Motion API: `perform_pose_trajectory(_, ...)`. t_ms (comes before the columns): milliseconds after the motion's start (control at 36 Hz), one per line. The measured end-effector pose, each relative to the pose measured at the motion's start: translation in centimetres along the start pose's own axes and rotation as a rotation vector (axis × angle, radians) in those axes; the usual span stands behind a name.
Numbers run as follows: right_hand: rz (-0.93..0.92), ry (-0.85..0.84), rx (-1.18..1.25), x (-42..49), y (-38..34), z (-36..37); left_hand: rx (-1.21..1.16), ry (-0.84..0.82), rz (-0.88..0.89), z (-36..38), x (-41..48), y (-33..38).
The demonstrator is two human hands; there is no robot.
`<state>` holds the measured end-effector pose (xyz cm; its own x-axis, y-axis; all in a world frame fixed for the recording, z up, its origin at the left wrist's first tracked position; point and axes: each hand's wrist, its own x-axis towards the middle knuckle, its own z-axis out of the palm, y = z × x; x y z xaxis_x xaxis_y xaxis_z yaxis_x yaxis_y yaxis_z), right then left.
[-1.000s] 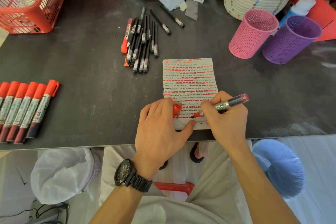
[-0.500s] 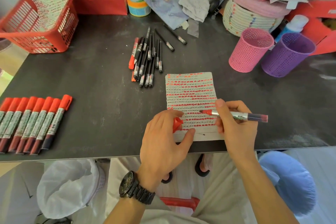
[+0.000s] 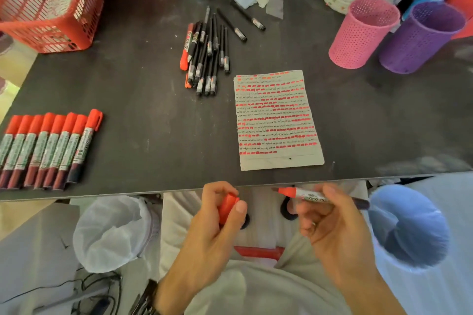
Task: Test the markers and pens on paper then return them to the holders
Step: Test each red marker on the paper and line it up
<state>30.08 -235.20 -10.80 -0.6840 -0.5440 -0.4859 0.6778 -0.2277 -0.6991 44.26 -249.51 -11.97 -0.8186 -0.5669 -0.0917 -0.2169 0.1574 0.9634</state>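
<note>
Near of the surface (image 3: 153, 135) edge, the left hand (image 3: 217, 222) grips a red cap (image 3: 227, 208), the right hand (image 3: 330, 220) an uncapped marker (image 3: 314, 197); marked paper (image 3: 277, 120) lies beyond.

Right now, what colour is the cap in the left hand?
The cap is red, clearest in the head view.

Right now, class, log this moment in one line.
left hand: grips red cap | right hand: holds uncapped marker | paper: on table, untouched | recapping: not yet done
</note>
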Motion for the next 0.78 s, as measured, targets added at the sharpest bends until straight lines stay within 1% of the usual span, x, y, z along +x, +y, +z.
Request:
perform_pose_trajectory(56, 0.05, 0.09, -0.003, -0.4, 0.9, -0.4, -0.009, -0.032, -0.051, 0.2, -0.6, -0.7)
perform_pose_trajectory(139, 0.089, 0.225, -0.029, -0.7, 1.9, -1.1, -0.072, -0.024, -0.122, 0.7, -1.0, -1.6)
perform_pose_trajectory(222, 0.089, 0.29, -0.102, -0.8, 2.6, -1.7, -0.074, -0.046, -0.159, 1.1, -1.2, -2.3)
perform_pose_trajectory(333, 0.076, 0.294, -0.176, -0.8, 3.0, -2.1, -0.045, -0.065, -0.169, 1.7, -1.0, -2.8)
perform_pose_trajectory(417, 0.059, 0.282, -0.227, -0.6, 2.9, -2.1, -0.08, -0.043, -0.168, 2.0, -0.9, -3.0)
perform_pose_trajectory(583, 0.006, 0.302, -0.338, -0.2, 3.1, -2.1, -0.053, -0.047, -0.122, 2.1, -0.7, -3.3)
perform_pose_trajectory(778, -0.01, 0.296, -0.377, 0.1, 3.6, -2.1, -0.024, -0.044, -0.089, 1.9, -0.8, -3.4)
